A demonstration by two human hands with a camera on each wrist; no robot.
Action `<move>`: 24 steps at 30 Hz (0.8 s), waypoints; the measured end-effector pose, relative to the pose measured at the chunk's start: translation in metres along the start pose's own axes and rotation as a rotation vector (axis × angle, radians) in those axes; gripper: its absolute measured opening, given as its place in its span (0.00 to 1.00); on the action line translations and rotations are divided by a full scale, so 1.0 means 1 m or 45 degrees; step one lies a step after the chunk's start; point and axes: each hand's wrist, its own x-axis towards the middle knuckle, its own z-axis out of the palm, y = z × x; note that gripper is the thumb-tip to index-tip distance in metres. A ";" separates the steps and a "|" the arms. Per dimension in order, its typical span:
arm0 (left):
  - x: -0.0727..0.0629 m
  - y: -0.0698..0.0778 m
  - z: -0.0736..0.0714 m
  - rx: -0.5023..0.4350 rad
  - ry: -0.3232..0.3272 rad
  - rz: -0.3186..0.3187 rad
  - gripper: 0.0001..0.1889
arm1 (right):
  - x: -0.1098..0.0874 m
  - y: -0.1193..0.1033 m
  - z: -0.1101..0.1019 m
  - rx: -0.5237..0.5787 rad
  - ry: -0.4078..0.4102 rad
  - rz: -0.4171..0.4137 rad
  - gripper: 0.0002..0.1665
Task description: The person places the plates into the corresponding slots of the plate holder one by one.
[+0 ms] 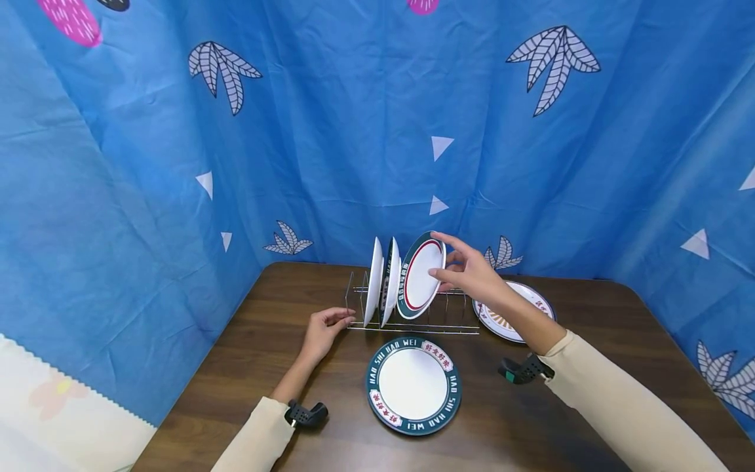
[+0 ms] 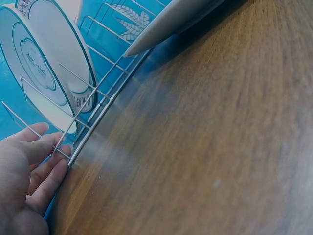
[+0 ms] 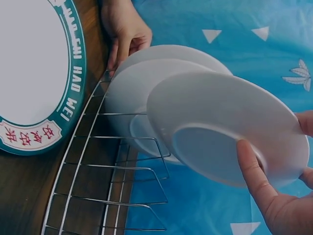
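Red-ringed plate [image 1: 419, 276] in right hand [image 1: 470, 270]

Rack [image 1: 420, 331] right of left hand [image 1: 324, 330]. Two plates [image 1: 374, 282] in rack, between hands. Third plate [image 1: 421, 278] in right hand [image 1: 468, 270]. Fourth plate [image 1: 413, 383] on table [image 1: 283, 288], nearer person than hands. Fifth plate [image 1: 535, 295] partly behind right forearm [image 1: 522, 318].

The left arm [image 1: 287, 385] slants forward and inward from the person's left, bare below the beige sleeve [image 1: 255, 438]. The left hand [image 1: 326, 330] is low, its fingers bent and drawn in close to the thumb in a light pinch. The right arm [image 1: 533, 324] stretches across from the right, and the right hand [image 1: 466, 269] (raised higher than the left) grips with thumb and index finger spread well apart.
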 end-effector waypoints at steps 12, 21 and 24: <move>-0.002 0.002 0.002 -0.029 0.006 0.011 0.09 | 0.026 0.017 0.015 0.050 -0.068 0.053 0.44; -0.001 0.004 0.001 -0.028 0.002 0.008 0.07 | 0.033 0.030 0.030 -0.018 -0.062 0.017 0.42; 0.000 0.004 0.001 -0.030 -0.003 0.019 0.08 | 0.034 0.035 0.033 -0.029 -0.036 0.015 0.41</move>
